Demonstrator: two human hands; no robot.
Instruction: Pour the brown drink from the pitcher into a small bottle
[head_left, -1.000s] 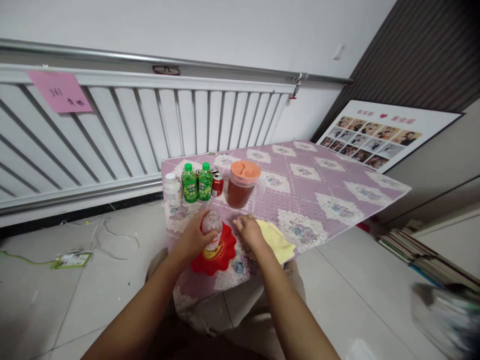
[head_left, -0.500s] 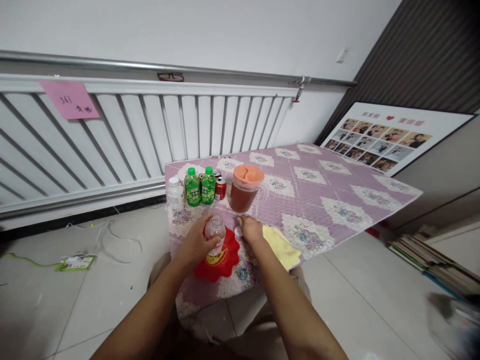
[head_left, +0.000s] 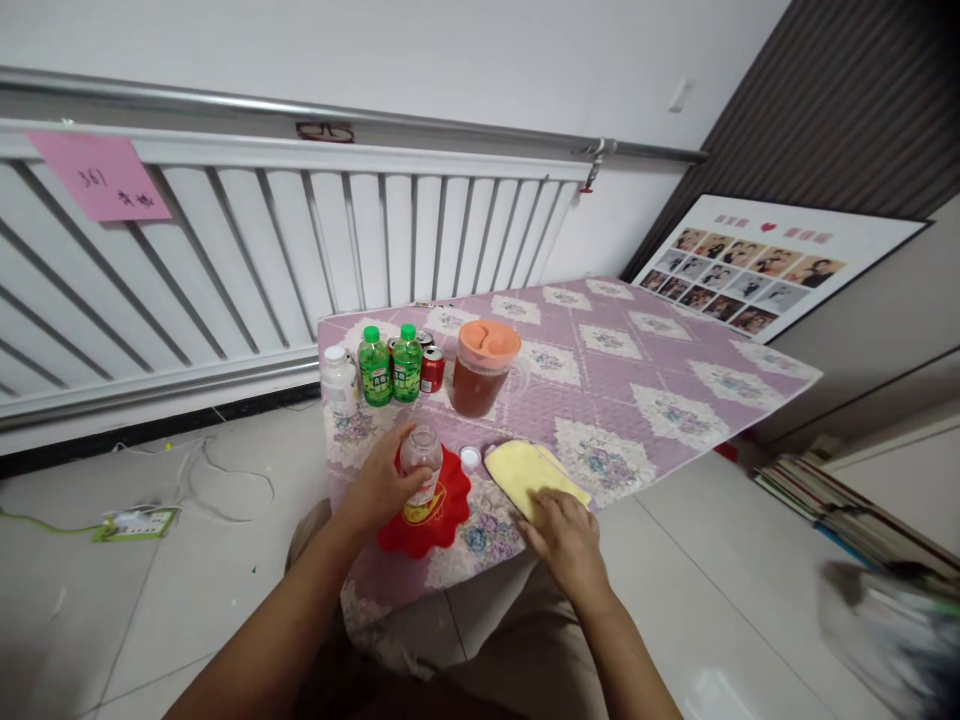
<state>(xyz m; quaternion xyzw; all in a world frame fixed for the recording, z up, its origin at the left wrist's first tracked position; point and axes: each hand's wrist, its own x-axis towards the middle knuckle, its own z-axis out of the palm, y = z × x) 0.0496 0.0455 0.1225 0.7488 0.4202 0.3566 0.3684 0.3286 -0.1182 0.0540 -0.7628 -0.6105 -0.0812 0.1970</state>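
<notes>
My left hand is wrapped round a clear open-mouthed bottle, holding it upright over a wavy-edged red plate with a yellow print. A white cap lies on the cloth-covered table just right of the plate. Farther right is a folded yellow cloth. My right hand is closed on its near edge, fingers on top and thumb toward me. Behind the plate stands a jug of reddish-brown liquid with an orange lid.
Two green bottles, a white bottle and red cans stand at the table's left back. The patterned tablecloth stretches right. A radiator runs along the wall; a power strip lies on the floor.
My right hand has left the white cap on the table and moved right and nearer, onto the yellow cloth. My left hand still holds the bottle. The view has shifted slightly.
</notes>
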